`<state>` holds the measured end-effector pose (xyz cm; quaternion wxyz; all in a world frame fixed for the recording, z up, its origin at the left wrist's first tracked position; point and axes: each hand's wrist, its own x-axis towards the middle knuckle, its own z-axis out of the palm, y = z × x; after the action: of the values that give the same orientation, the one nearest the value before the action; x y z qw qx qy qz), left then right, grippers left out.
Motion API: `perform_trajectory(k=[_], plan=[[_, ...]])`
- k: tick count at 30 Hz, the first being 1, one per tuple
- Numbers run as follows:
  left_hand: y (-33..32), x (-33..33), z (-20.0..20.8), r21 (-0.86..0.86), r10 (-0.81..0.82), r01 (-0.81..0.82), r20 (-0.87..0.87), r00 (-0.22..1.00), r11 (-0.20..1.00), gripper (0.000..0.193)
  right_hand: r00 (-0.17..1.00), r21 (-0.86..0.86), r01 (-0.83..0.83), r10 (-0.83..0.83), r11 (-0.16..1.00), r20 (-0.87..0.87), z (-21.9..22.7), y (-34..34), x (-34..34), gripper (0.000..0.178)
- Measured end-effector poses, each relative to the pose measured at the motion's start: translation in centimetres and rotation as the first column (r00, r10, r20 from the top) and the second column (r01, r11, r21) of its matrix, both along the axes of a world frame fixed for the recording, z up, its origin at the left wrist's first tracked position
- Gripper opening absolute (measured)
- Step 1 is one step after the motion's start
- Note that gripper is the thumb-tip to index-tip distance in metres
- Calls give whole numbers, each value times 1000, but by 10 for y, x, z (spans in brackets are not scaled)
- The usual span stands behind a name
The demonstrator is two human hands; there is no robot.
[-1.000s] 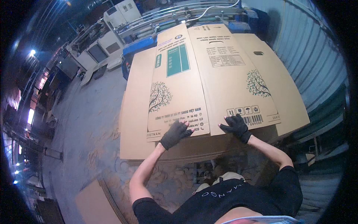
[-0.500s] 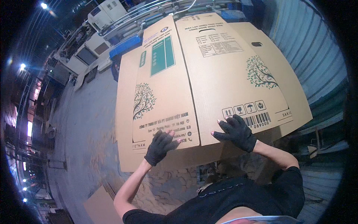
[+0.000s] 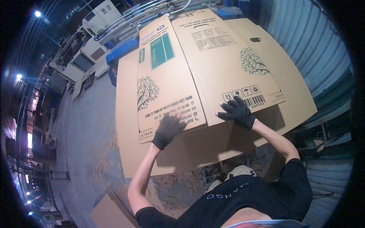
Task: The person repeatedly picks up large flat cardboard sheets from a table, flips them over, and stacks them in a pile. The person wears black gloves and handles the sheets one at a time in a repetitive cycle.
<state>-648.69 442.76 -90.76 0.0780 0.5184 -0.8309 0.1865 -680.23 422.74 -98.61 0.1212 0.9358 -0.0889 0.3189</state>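
Observation:
A flattened cardboard carton [image 3: 220,72] lies in front of me, brown with green and black print and tree drawings. A seam runs between its two upper panels. My left hand [image 3: 168,130], in a black glove with bare fingertips, rests with fingers extended on the near part of the left panel. Gloved the same way, my right hand [image 3: 237,113] lies with spread fingers on the right panel, beside the barcode. Under the carton is a larger plain brown cardboard sheet [image 3: 213,144], showing along the near side and at the right.
Machinery with rails and rollers [image 3: 133,21] stands beyond the carton. Corrugated metal wall [image 3: 304,41] runs along the right. Cardboard sheets [image 3: 112,212] lean at the lower left, above a dusty grey floor [image 3: 83,125].
The printed carton has slid away from me over the plain sheet, baring a wider strip of it on the near side. Both hands have moved forward with the carton.

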Motion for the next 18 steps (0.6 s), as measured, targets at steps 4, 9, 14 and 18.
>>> perform_trajectory(k=[4,9,14,18], plan=[[-6,4,-3,-30,20,-18,89,996,999,46,994,-101,63,-53,993,92,-7,-7,3,38],[-8,5,-12,-142,10,11,148,989,990,52,984,-138,141,-123,980,130,-22,-8,5,38],[-7,8,-15,-152,-11,37,169,986,988,50,985,-115,129,-114,985,128,-35,-11,14,36],[-5,9,-12,-105,-28,44,143,989,993,50,980,-181,115,-81,977,182,-36,-8,14,34]])
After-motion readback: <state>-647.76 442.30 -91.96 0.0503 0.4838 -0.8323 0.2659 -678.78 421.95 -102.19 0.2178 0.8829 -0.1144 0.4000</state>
